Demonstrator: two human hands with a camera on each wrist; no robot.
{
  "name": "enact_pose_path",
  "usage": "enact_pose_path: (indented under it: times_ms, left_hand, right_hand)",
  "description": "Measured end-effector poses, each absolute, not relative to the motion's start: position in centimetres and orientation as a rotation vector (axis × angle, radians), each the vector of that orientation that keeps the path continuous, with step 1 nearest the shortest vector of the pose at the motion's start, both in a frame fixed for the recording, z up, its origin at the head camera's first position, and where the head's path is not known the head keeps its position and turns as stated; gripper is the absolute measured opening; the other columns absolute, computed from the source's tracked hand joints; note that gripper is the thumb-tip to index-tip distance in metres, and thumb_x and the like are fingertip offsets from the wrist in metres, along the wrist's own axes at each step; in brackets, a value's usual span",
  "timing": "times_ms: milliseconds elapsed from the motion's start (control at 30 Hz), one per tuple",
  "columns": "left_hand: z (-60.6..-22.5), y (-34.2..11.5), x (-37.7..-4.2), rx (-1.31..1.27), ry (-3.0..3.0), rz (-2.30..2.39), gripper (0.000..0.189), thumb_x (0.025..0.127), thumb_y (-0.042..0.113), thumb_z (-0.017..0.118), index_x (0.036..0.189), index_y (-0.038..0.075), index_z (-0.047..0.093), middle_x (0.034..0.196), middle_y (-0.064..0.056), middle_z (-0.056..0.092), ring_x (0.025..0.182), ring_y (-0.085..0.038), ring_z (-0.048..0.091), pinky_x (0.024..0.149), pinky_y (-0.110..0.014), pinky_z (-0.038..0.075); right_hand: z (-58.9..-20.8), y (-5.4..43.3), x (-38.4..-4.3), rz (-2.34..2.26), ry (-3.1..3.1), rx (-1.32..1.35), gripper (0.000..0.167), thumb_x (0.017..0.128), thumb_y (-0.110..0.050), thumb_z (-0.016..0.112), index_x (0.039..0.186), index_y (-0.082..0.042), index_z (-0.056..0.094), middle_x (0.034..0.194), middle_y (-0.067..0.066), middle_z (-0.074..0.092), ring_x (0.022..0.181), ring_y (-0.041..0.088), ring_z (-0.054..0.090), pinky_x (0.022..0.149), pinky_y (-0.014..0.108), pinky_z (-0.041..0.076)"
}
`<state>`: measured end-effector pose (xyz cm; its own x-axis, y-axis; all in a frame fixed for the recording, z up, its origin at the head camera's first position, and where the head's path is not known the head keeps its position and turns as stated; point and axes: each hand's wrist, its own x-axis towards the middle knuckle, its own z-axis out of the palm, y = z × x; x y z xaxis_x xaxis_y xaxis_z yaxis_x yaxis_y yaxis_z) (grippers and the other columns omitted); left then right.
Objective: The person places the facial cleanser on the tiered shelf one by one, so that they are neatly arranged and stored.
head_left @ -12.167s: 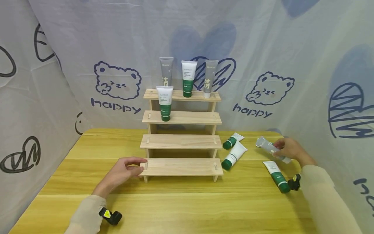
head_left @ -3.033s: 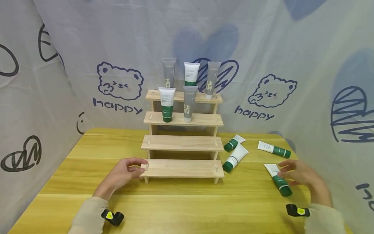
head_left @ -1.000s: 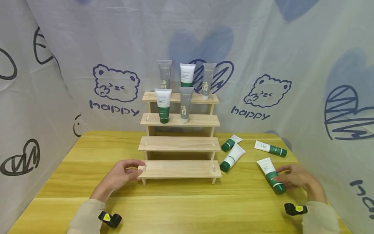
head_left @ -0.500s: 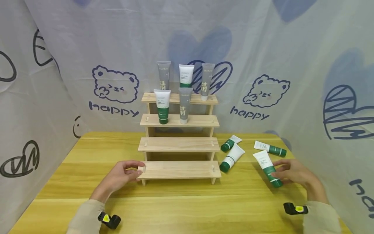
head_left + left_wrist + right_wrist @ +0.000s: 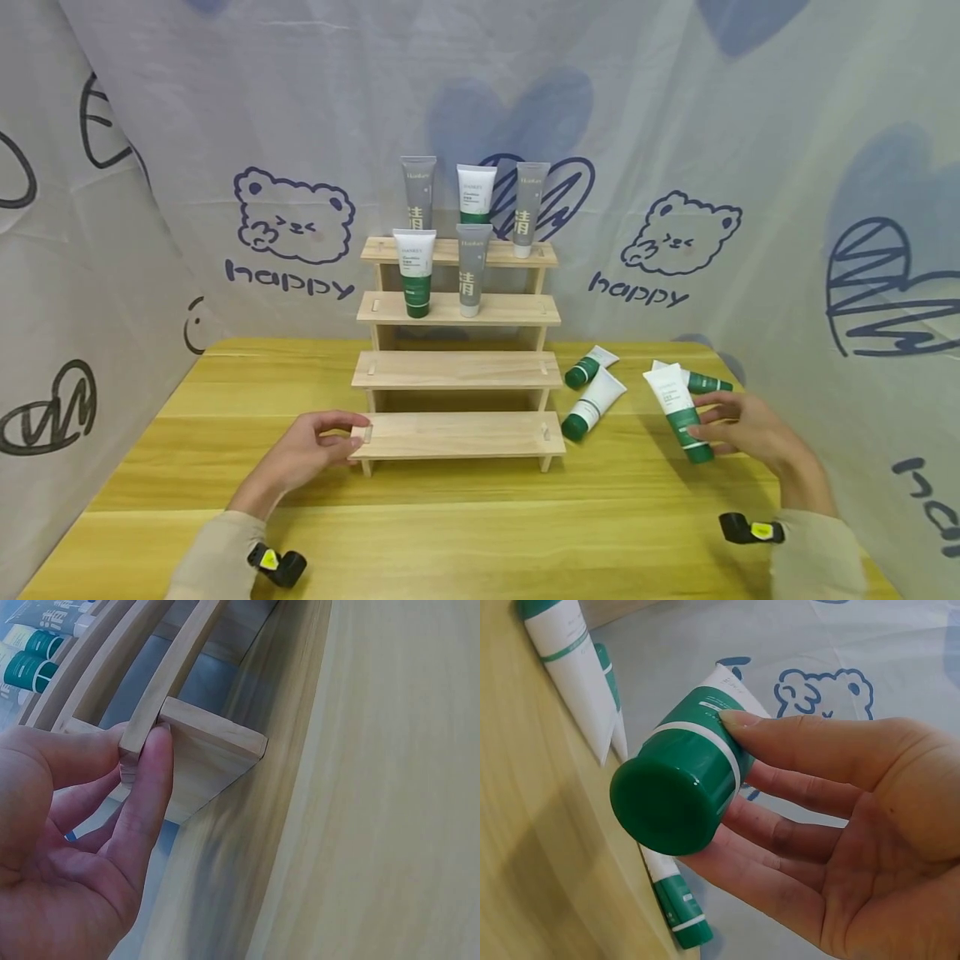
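My left hand (image 5: pixel 303 454) pinches the left end of the lowest board of a four-tier wooden display stand (image 5: pixel 457 435); the left wrist view shows thumb and fingertips on either face of the board end (image 5: pixel 139 739). My right hand (image 5: pixel 750 433) grips a white-and-green squeeze tube (image 5: pixel 677 408), tilted with its green cap downward, above the table's right side. In the right wrist view the thumb lies on one side of the tube and fingers on the other, the cap (image 5: pixel 664 799) toward the camera. Grey tubes (image 5: pixel 471 271) and white-and-green tubes (image 5: pixel 414 271) stand on the upper two tiers.
Two white-and-green tubes (image 5: pixel 594 404) lie beside the stand's right side, close together. Another tube (image 5: pixel 708 383) lies behind the held one, partly hidden by it. A printed cloth (image 5: pixel 480 100) hangs behind and at both sides of the wooden table (image 5: pixel 450 533).
A grey tube, earlier in the right hand, now stands on the second-highest tier. Since then the right hand has picked a white-and-green tube off the table and raised it. The left hand keeps its place.
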<state>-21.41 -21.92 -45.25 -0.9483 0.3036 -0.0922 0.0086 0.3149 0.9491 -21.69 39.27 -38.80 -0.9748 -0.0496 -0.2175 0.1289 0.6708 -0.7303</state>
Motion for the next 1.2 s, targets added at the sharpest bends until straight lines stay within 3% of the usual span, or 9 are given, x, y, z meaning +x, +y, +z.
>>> enact_pose_path:
  times_ms: [800,1200]
  left_hand:
    - [-45.5,-21.8,-21.6,0.278,2.326,1.686,0.037,0.101,0.008,0.064,0.136,-0.004,0.060,0.140,-0.028,0.057,0.101,-0.013,0.071,0.084,-0.029,0.064]
    - [-45.7,-22.1,-21.7,0.270,2.347,1.678,0.037,0.101,0.011,0.065,0.136,-0.002,0.061,0.139,-0.026,0.058,0.104,-0.016,0.071,0.084,-0.029,0.064]
  right_hand:
    - [-37.0,34.7,-24.2,-1.329,2.738,-0.119,0.070,0.091,-0.020,0.080,0.148,0.004,0.048,0.133,0.030,0.062,0.102,0.021,0.070,0.083,0.033,0.066]
    - [-35.3,30.8,-25.4,-1.399,2.808,-0.125,0.068,0.090,-0.026,0.081,0.147,-0.004,0.052,0.136,0.027,0.063,0.116,0.035,0.066,0.085,0.029,0.063]
